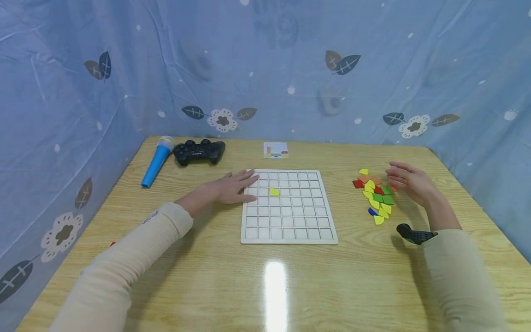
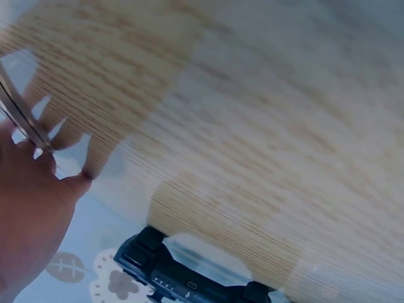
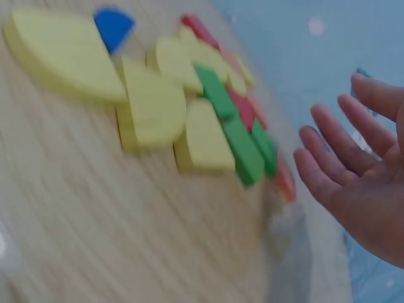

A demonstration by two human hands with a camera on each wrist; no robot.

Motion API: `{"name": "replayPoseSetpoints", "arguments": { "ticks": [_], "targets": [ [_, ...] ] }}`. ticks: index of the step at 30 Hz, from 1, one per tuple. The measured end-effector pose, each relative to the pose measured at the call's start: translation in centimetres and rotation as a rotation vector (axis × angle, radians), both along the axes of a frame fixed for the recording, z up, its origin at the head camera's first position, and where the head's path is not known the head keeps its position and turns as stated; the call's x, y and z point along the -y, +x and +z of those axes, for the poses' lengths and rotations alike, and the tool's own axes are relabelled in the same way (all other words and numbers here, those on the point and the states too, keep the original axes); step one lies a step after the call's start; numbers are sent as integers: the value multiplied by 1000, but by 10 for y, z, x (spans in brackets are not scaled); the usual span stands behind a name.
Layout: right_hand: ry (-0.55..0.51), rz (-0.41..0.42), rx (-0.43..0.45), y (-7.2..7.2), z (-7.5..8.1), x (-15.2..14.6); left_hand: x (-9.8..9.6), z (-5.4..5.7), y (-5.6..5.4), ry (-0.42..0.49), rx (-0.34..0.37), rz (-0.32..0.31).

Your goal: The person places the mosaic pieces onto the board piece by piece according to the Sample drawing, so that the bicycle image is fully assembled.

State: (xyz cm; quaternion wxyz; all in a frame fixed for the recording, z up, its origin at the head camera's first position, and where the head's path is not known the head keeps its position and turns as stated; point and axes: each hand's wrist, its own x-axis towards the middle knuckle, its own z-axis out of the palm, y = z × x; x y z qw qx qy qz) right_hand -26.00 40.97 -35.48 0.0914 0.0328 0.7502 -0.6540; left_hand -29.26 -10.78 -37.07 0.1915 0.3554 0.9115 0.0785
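The left hand lies with its fingers spread over the left edge of a white grid board, the fingertips reaching onto the cells nearest that side. A single yellow piece with 1 rounded corner sits in a cell of the board's upper left part, just to the right of those fingertips. The right hand is held at the far side of a loose group of flat pieces, its fingers apart and slightly bent, palm turned toward them; whether it touches the nearest orange piece I cannot tell. The group lies on the wooden table, well to the right of the board: many yellow pieces, 3 green pieces, some red and orange, and 1 blue piece near its front end. Beyond the board lies a small card printed with a coloured pattern. At the back left, a black game controller rests just beside a blue toy microphone. A blue cloth with leaves and flowers hangs behind the table.
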Motion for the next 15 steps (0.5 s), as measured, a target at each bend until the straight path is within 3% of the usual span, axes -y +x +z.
{"name": "replayPoseSetpoints", "arguments": {
  "ticks": [6, 9, 15],
  "targets": [
    [76, -98, -4, 0, -8, -11, 0, -2, -2, -16, -5, -2],
    [93, -84, -37, 1, -11, -14, 0, -2, -2, -12, -9, -5],
    [292, -45, -85, 0, -17, -17, -1, -1, -2, -24, -14, -2]
  ]
}}
